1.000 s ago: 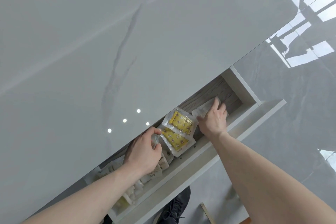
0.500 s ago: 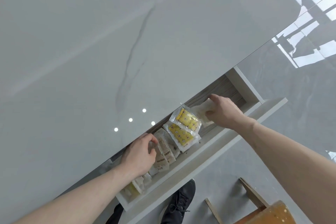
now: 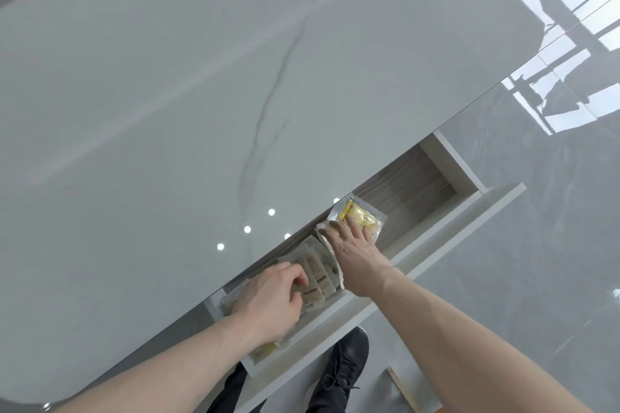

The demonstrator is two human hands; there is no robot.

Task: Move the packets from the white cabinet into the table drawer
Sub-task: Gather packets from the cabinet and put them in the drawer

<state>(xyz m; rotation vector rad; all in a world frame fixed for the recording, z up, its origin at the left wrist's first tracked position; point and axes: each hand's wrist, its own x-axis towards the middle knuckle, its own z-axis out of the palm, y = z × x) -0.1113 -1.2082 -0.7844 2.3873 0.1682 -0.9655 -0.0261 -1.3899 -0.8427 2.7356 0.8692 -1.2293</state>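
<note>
Both hands are down in the open drawer (image 3: 446,238) under the glossy marble table (image 3: 235,94). The right hand (image 3: 355,255) lies flat on a yellow packet (image 3: 360,214), fingers straight and spread a bit, pressing it onto the drawer's wood-grain bottom. The left hand (image 3: 268,302) has its fingers curled into a pile of beige packets (image 3: 315,271) at the drawer's left end. There's a black shoe (image 3: 345,365) on the grey floor (image 3: 536,278) below.

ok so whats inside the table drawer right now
The table drawer holds yellow packets under the right hand, beige packets gripped by the left hand, and bare wood-grain floor at its far end. The hands cover whatever lies beneath them.
</note>
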